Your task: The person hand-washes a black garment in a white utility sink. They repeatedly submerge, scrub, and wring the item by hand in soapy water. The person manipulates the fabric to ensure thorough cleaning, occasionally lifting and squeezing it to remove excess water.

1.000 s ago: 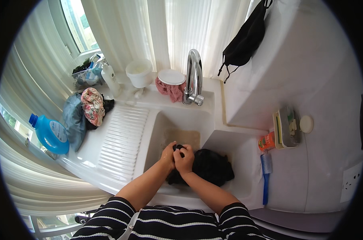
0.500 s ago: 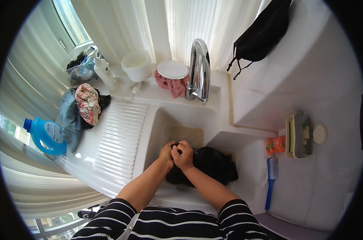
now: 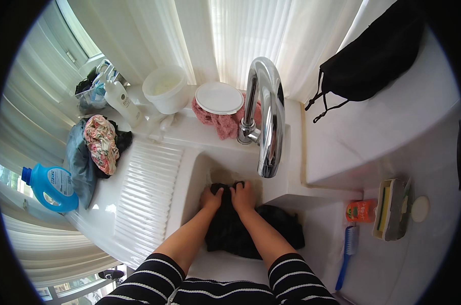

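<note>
Fingers (image 3: pixel 219 193), two sets: left hand (image 3: pixel 208 199) and right hand (image 3: pixel 244 197), side by side, each gripping black cloth (image 3: pixel 225 229). Cloth (one piece or several, cannot tell): heaped in white sink (image 3: pixel 188 178), nearer the wearer than chrome faucet (image 3: pixel 272 117). Ridged washboard (image 3: pixel 149 195): left of basin. Blue brush (image 3: pixel 347 254): right.

The black cloth (image 3: pixel 226 231) looks matt, the metal faucet (image 3: pixel 272 117) glossy, the pink cloth (image 3: pixel 217 123) rough.
</note>
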`<state>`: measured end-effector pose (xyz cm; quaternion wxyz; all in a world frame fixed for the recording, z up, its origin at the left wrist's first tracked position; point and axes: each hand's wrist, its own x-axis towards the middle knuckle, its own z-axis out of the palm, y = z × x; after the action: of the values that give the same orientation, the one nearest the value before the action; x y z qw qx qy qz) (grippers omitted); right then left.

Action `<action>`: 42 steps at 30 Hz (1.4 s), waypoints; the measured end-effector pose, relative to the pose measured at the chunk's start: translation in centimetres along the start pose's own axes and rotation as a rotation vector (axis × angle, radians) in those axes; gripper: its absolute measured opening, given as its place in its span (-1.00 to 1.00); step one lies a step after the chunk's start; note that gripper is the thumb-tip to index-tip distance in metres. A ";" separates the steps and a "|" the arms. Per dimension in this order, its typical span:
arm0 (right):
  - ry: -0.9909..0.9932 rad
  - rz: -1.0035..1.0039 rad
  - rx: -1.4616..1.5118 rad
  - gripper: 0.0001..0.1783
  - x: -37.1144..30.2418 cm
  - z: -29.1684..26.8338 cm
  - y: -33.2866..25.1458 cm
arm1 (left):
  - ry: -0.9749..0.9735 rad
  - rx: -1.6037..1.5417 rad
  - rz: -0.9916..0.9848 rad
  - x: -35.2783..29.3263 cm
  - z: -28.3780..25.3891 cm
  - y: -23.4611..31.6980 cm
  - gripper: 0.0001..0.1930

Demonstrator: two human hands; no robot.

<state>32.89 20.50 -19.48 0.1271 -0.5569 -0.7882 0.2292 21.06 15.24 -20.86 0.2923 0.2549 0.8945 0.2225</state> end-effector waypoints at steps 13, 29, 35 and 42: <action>0.427 -0.291 0.591 -0.73 -5.8 -5.1 -6.2 | -0.743 -1.487 -0.384 -2.1 -0.9 1.1 -0.76; 0.365 0.133 0.987 -0.71 -11.0 -8.3 -8.4 | -0.578 -1.146 -0.192 -13.2 -9.3 4.8 -0.54; 0.510 -0.323 0.677 -0.76 -14.2 -9.8 -10.9 | -0.830 -1.293 -0.218 -9.5 -7.2 0.3 -0.58; 0.144 0.360 1.091 -0.74 -10.5 -9.1 -5.6 | -0.690 -1.015 -0.295 -16.2 -10.5 5.1 -0.71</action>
<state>36.13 11.17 -8.22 0.4078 -0.5505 -0.4382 0.5819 27.36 7.00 -3.73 0.6760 0.0152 0.5575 0.4816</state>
